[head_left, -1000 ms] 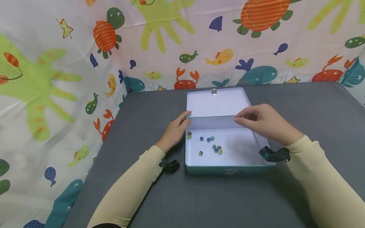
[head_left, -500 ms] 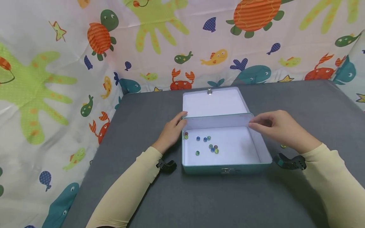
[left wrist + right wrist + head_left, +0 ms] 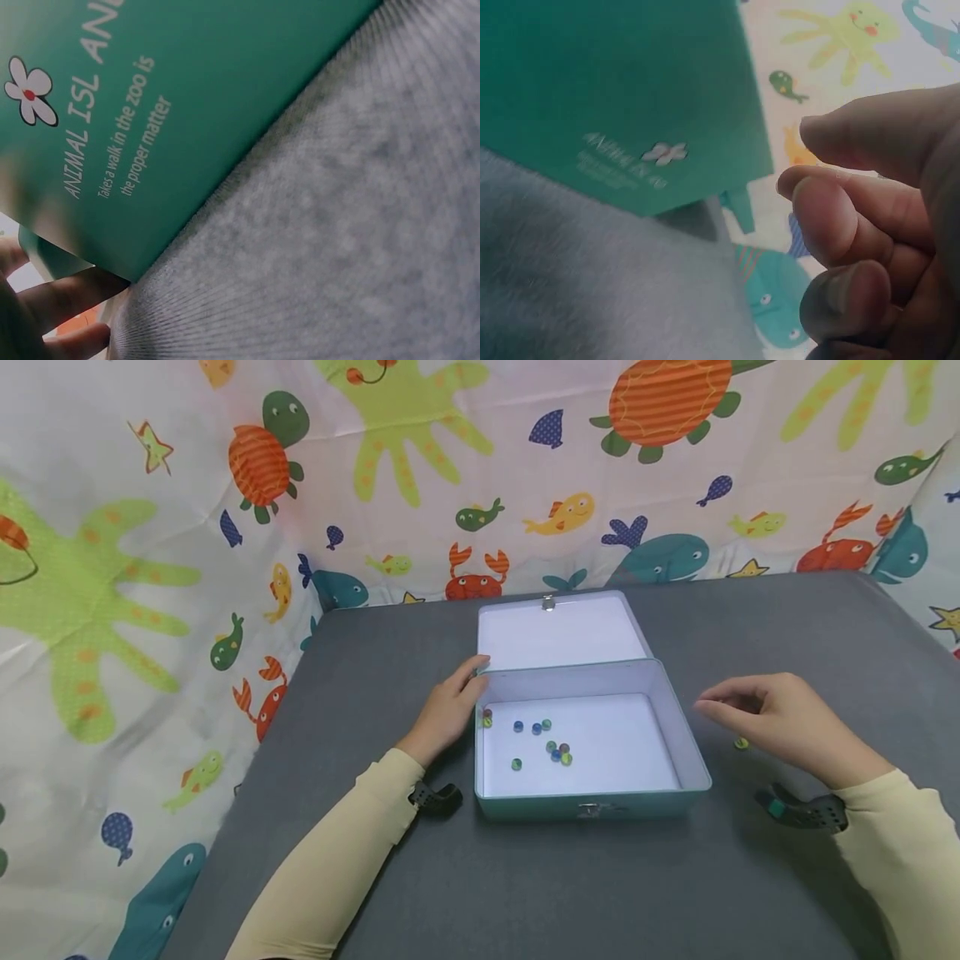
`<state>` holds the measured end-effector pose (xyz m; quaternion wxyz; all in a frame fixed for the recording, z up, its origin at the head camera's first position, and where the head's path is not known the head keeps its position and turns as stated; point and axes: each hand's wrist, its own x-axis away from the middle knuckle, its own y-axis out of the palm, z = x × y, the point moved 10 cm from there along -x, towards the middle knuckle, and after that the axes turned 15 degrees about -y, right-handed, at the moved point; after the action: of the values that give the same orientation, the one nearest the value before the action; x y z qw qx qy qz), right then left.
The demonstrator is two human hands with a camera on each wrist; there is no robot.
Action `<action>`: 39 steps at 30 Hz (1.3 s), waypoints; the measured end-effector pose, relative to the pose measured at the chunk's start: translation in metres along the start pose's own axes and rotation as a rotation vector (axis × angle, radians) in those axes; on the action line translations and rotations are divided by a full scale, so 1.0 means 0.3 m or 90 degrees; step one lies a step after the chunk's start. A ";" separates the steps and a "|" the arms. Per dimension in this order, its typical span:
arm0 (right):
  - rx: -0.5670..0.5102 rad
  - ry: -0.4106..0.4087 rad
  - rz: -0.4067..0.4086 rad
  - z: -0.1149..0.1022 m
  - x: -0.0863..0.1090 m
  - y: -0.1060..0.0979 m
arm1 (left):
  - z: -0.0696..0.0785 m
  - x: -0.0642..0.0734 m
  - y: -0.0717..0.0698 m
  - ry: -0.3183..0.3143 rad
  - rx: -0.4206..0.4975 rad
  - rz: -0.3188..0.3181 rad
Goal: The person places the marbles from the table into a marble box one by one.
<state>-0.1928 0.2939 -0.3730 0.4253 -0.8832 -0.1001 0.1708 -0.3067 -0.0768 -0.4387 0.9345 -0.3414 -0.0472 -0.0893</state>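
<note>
An open teal tin box with a white inside sits on the grey table. Several glass marbles lie on the left half of its floor. My left hand holds the box's back left corner; in the left wrist view its fingers reach behind that corner. To the right of the box, my right hand is over the table, and the right wrist view shows its fingers loosely bent with nothing between thumb and fingertips. A yellow-green marble lies on the table just below this hand.
The box's lid is folded back flat behind it, its clasp at the far edge. A curtain printed with sea animals hangs behind and left of the grey table. Each wrist wears a black band.
My right hand has moved right, from over the box's back right part to above the table beside it, uncovering a marble there. My left hand stays at the corner.
</note>
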 end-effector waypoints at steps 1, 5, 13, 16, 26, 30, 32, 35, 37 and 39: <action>0.001 0.000 0.001 0.006 0.007 0.001 | -0.001 0.001 0.001 0.000 0.000 -0.001; 0.001 0.006 0.000 0.034 0.029 0.007 | -0.001 0.004 0.002 0.001 0.005 -0.003; 0.010 0.028 -0.001 0.093 0.065 0.009 | 0.006 0.000 0.004 0.012 0.008 0.000; 0.010 0.041 -0.009 0.121 0.074 0.007 | 0.003 -0.004 0.006 0.012 0.007 0.003; 0.056 0.053 -0.060 0.213 0.085 0.017 | 0.001 -0.005 0.006 0.008 0.005 0.000; 0.057 0.058 -0.081 0.234 0.088 0.026 | 0.001 -0.002 0.005 0.012 0.005 -0.001; 0.056 0.061 -0.090 0.241 0.090 0.030 | 0.001 -0.001 0.006 0.013 0.008 -0.004; 0.053 0.059 -0.096 0.245 0.093 0.034 | 0.001 -0.003 0.008 0.013 0.008 -0.003; 0.051 0.055 -0.098 0.246 0.094 0.037 | 0.003 -0.004 0.008 0.012 0.008 -0.003; 0.052 0.052 -0.099 0.247 0.095 0.039 | 0.004 -0.004 0.009 0.013 0.007 -0.003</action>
<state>-0.1948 0.3490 -0.4312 0.4764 -0.8610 -0.1438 0.1052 -0.3075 -0.0739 -0.4396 0.9365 -0.3354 -0.0392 -0.0946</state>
